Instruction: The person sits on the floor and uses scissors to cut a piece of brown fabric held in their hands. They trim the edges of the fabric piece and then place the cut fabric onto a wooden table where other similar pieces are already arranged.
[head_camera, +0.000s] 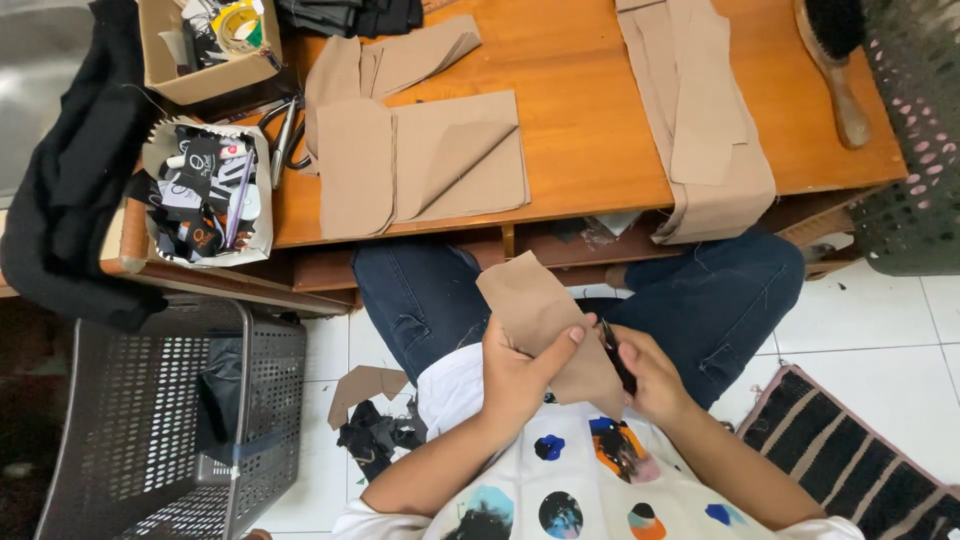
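Observation:
My left hand (520, 370) pinches a tan fabric piece (535, 305) over my lap, thumb pressed on its face. My right hand (650, 375) grips a small black tool (615, 355), probably snips or a cutter, at the fabric's right edge. On the wooden table (590, 130) ahead lie folded tan fabric pieces (420, 160) at the left and a stack of long tan strips (700, 120) hanging over the front edge at the right.
A cardboard box (205, 45) and a paper tray of small black-and-white items (205, 195) sit at the table's left, with scissors (285, 135) and black cloth (75, 170) nearby. A brush (835, 70) lies far right. A grey mesh basket (160, 420), floor scraps (370, 415) and a striped mat (850, 460) surround me.

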